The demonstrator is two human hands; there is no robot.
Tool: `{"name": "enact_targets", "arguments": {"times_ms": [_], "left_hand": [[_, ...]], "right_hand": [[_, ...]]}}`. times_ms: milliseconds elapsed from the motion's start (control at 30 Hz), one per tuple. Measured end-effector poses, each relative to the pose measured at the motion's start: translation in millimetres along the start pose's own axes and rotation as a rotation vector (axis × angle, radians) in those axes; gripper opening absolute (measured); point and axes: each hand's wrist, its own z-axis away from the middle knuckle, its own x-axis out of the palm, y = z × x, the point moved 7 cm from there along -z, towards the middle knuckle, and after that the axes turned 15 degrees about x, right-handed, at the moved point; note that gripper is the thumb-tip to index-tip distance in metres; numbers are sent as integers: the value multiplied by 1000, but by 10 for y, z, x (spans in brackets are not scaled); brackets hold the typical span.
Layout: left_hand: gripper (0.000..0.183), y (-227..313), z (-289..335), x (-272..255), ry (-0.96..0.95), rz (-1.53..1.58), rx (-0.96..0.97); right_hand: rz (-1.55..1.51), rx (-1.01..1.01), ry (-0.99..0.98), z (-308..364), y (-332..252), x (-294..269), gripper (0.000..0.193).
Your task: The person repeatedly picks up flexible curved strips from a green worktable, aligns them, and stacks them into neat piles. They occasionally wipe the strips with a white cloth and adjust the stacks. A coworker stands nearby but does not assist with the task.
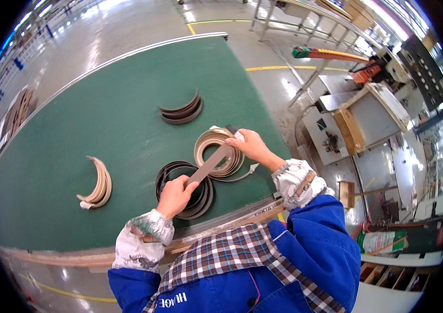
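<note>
Between my hands a flat grey-brown strip [210,164] is stretched on a slant over two coils. My left hand [175,196] is closed on its lower end, and my right hand [250,146] grips its upper end, where a short dark piece [231,129] sticks out past the fingers. Under the strip on the left lies a coil of dark brown banding [207,201]. A cream-coloured coil [201,147] lies beside it under my right hand, with a loose tail ending in a white tip [253,168].
Farther off on the green table [101,120] lies a curved bundle of dark strips [184,112]. A curved bundle of cream strips [100,185] rests at the left. The table's wooden front edge [200,240] runs close to my body. Beyond the right edge stands a machine with a box-like tray [380,115].
</note>
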Motion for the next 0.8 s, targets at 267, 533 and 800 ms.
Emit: {"name": "enact_targets", "arguments": {"times_ms": [267, 533, 800], "left_hand": [[28, 19, 9, 61, 51, 137, -81], [26, 48, -9, 82, 43, 176, -67], [26, 39, 29, 111, 51, 217, -92]], "right_hand": [[421, -311, -98, 981, -763, 301, 12], [330, -211, -267, 1130, -863, 535, 13], [370, -175, -266, 1140, -839, 559, 13]]}}
